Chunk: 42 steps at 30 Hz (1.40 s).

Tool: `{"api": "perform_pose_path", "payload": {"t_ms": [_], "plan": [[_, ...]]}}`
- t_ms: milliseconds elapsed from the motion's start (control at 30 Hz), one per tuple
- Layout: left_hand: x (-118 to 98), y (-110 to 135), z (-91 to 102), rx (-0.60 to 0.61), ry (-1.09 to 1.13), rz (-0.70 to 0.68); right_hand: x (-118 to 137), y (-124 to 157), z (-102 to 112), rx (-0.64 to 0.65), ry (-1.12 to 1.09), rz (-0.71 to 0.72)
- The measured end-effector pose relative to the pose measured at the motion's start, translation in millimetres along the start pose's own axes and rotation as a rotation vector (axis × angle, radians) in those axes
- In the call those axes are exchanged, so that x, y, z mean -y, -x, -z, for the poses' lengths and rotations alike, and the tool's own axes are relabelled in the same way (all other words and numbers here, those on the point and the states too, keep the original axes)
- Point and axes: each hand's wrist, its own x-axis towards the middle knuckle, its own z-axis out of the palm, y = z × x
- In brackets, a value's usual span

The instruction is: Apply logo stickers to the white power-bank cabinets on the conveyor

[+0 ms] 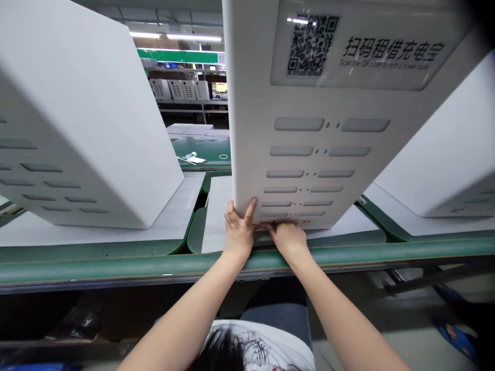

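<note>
A tall white power-bank cabinet [309, 118] stands upright before me on a pallet pad, with rows of slots and a QR code panel [359, 46] at its top. My left hand [238, 232] rests at the cabinet's lower left corner, index finger stretched up the face and the other fingers curled. My right hand [288, 238] is closed in a pinch at the bottom front edge, on a thin strip with red marks [284, 223]. Both hands touch each other near that strip.
A second white cabinet [77, 113] stands to the left and a third [444, 154] to the right, all on a green conveyor line [116, 263]. Shelves with more cabinets [180, 90] stand far behind. Small items [191, 157] lie on the far green belt.
</note>
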Motion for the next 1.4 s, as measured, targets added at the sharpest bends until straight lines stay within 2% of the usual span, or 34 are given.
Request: {"api": "perform_pose_path", "payload": {"t_ms": [133, 300, 500, 733, 967, 1033, 1067, 1167, 1200, 1267, 1400], "plan": [[4, -1, 4.9, 0.042, 0.068, -0.010, 9, -4, 5, 0.082, 0.010, -0.067], [1, -1, 8.2, 0.081, 0.114, -0.004, 5, -2, 8, 0.132, -0.011, -0.061], [10, 1, 20.2, 0.102, 0.277, -0.051, 0, -4, 11, 0.149, -0.075, -0.093], [18, 6, 46.5, 0.116, 0.283, -0.045, -2, 2, 9, 0.112, -0.052, -0.087], [24, 9, 54.5, 0.114, 0.303, 0.010, -19, 3, 6, 0.020, -0.025, -0.166], [25, 9, 55.1, 0.118, 0.311, 0.005, -19, 8, 1, -0.086, -0.024, -0.065], [25, 10, 55.2, 0.124, 0.310, 0.002, -18, 13, -1, -0.201, -0.055, 0.058], [25, 11, 55.6, 0.137, 0.283, -0.017, -9, 27, -10, -0.613, -0.156, 0.551], [25, 11, 55.8, 0.138, 0.266, -0.027, -6, 31, -12, -0.691, -0.155, 0.663], [23, 12, 56.7, 0.145, 0.217, -0.042, -1, 36, -14, -0.718, -0.084, 0.725], [18, 13, 59.3, 0.189, 0.096, -0.050, 4, 36, -15, -0.694, 0.040, 0.713]]}}
